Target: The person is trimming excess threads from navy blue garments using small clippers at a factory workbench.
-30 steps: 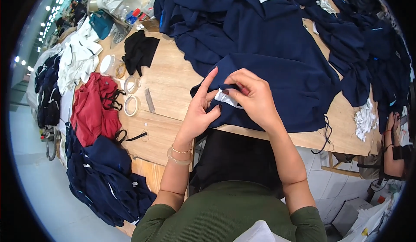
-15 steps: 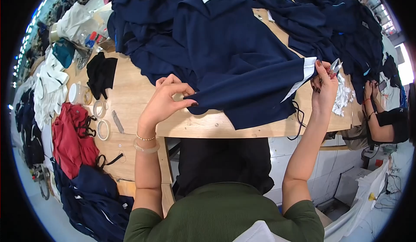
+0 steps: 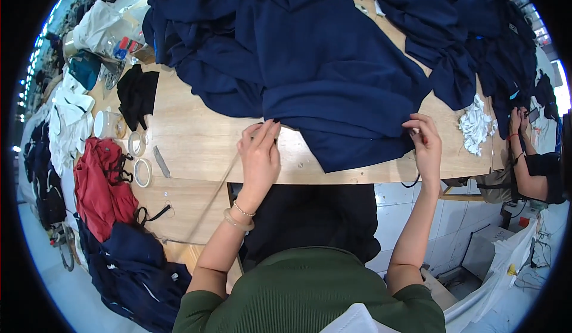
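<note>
A navy blue garment (image 3: 345,88) lies spread across the wooden table in front of me, its lower flap reaching toward the near edge. My left hand (image 3: 260,157), back upward, has its fingers pressed together at the garment's left near corner. At the right side of the same garment, my right hand (image 3: 426,142) is curled with its fingertips at the cloth's edge. The small metal snips seen in it earlier do not show now. A dark cord (image 3: 411,184) hangs below the cloth beside my right wrist.
More navy garments (image 3: 202,41) are heaped at the back. White scraps (image 3: 475,125) lie right; tape rolls (image 3: 142,172), a grey blade-like strip (image 3: 161,162), black cloth (image 3: 138,97) and red cloth (image 3: 102,184) left. A blurred streak crosses the table by my left wrist. A co-worker's hands (image 3: 518,121) are far right.
The stretched edge with its white band has been lowered and the band no longer shows. My left hand moved right, my right hand moved down and left. The snips dropped from sight.
</note>
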A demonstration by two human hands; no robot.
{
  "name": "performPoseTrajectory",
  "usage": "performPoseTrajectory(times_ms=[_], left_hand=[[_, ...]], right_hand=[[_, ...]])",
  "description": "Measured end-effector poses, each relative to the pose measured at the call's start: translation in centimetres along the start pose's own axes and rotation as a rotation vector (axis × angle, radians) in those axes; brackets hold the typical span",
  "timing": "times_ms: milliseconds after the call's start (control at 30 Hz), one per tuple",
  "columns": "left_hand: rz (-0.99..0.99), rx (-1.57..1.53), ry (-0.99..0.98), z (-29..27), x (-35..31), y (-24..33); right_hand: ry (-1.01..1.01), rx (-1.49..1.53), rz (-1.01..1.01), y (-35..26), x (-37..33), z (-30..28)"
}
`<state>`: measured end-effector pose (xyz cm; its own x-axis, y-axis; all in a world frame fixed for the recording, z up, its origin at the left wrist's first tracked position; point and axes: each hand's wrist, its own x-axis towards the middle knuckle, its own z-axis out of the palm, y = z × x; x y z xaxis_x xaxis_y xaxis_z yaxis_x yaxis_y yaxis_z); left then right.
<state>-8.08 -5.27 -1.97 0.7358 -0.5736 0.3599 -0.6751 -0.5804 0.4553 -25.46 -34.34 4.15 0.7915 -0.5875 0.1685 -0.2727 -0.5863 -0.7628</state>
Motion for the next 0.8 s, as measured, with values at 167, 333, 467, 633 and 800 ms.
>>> performPoseTrajectory(times_ms=[167, 333, 467, 633, 800], left_hand=[[-0.499, -0.855, 0.007, 0.3, 0.0, 0.6], [-0.921, -1.799, -0.092, 1.2, 0.6, 1.4], [-0.763, -2.362, -0.277, 3.4, -1.8, -3.9], [-0.932, -2.273, -0.135, 3.9, -0.6, -4.0], [-0.913, -2.379, -0.068, 4.6, 1.5, -2.3]], right_hand=[[0.110, 0.131, -0.063, -4.9, -0.7, 4.3], [0.022, -0.061, -0.203, -7.1, 0.7, 9.8], [-0.067, -0.136, -0.329, -6.3, 1.4, 15.6], [0.059, -0.050, -0.436, -6.9, 1.6, 16.8], [0.127, 0.032, -0.449, -6.7, 1.5, 13.6]])
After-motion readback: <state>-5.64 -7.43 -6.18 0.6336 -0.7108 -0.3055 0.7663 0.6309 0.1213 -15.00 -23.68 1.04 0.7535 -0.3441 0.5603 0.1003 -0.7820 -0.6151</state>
